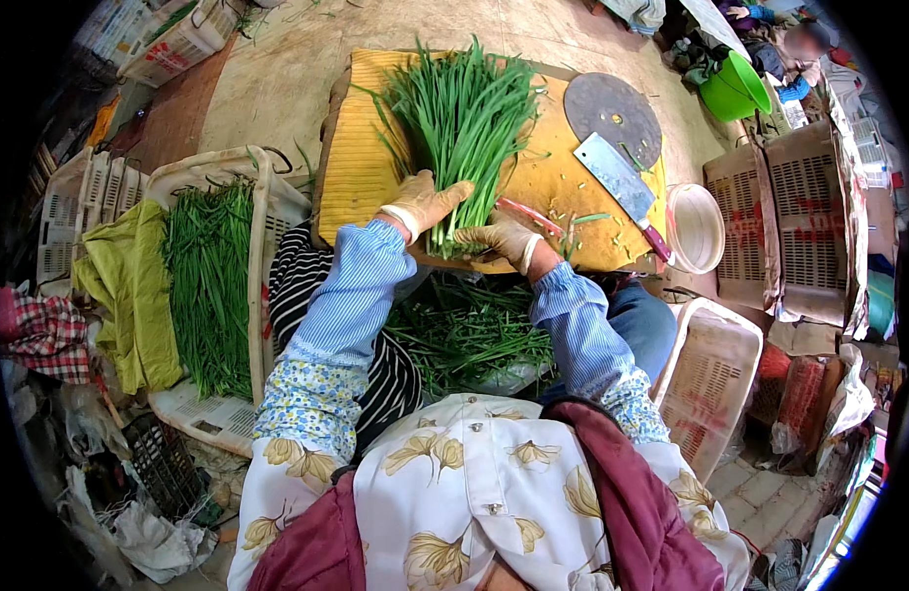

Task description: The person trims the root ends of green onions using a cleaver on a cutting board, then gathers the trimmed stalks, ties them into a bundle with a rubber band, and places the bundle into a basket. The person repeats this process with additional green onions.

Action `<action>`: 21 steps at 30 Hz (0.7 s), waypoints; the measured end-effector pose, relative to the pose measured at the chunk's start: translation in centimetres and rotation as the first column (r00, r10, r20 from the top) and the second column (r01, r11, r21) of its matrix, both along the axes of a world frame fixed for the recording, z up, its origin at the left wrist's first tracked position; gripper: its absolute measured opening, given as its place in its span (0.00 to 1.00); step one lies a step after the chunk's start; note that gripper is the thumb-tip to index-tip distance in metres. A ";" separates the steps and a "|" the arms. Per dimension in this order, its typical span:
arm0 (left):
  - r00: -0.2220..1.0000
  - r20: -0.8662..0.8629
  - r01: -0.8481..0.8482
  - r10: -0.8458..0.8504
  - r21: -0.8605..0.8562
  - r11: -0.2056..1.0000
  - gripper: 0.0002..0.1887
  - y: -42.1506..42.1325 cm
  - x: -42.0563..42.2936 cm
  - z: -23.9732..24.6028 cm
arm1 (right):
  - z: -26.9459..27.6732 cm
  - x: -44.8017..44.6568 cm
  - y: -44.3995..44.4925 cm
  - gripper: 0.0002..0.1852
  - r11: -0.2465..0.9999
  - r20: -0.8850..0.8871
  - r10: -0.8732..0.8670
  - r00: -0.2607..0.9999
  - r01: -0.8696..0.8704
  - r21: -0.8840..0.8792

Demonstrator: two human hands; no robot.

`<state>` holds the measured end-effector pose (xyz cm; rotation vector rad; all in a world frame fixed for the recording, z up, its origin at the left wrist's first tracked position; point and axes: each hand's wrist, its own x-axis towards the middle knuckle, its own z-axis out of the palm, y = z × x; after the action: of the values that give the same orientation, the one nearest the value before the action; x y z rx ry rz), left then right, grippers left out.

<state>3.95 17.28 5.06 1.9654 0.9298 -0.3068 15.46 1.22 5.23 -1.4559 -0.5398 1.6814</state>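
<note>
A thick bundle of garlic chives (pixel 465 122) lies on a yellow ribbed cloth (pixel 362 148) over a low work table, its cut ends towards me. My left hand (pixel 427 201), in a pale glove, grips the bundle's lower stems, thumb across the top. My gloved right hand (pixel 504 238) is at the stem ends, its fingers against them; how firmly it holds is unclear. Beside it lies a red and white strip (pixel 530 214). To the right, a cleaver (pixel 618 176) with a dark red handle rests partly on a round grey disc (pixel 609 111), among small stem scraps.
A crate (pixel 258 221) of chives stands at left beside a yellow-green sack (pixel 133 295). Loose greens (pixel 469 332) lie below the table edge. At right are a white bucket (pixel 694 229), crates (pixel 801 221) and a green bucket (pixel 735 87); a person (pixel 790 59) sits beyond.
</note>
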 end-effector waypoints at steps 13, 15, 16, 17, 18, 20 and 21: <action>0.977 -0.170 -0.033 0.130 0.481 0.876 0.62 -7.1 5.5 1.5 | -1.2 4.2 -1.4 0.35 0.869 0.209 0.436 0.876 -0.349 -0.350; 0.965 -0.230 0.015 0.126 0.529 0.849 0.61 -7.8 6.2 1.0 | -3.3 7.2 -2.4 0.28 0.971 0.622 0.227 0.750 -0.121 -0.208; 0.971 -0.202 -0.007 0.131 0.522 0.853 0.60 -8.1 6.4 1.4 | -3.5 7.5 -2.7 0.22 0.980 0.829 0.032 0.559 0.144 -0.135; 0.970 -0.203 -0.009 0.134 0.521 0.854 0.60 -8.3 6.4 1.3 | -3.6 7.9 -3.2 0.15 0.985 0.936 -0.110 0.334 0.162 0.058; 0.969 -0.206 -0.010 0.139 0.525 0.851 0.60 -8.3 6.4 1.2 | -4.3 8.1 -3.3 0.13 0.997 0.997 -0.070 0.014 -0.020 0.070; 0.970 -0.190 -0.031 0.153 0.526 0.850 0.61 -8.3 6.3 0.8 | -6.4 8.5 -3.0 0.08 0.963 0.935 -0.167 -0.312 -0.256 0.086; 0.972 -0.189 -0.024 0.136 0.499 0.867 0.62 -8.2 6.1 1.1 | -6.5 8.7 -2.9 0.08 0.966 0.941 -0.142 -0.307 -0.250 0.065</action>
<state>10.01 9.10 6.14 2.3832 1.3341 -0.2564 24.15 -1.66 -1.23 -2.3980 -1.6683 -0.2628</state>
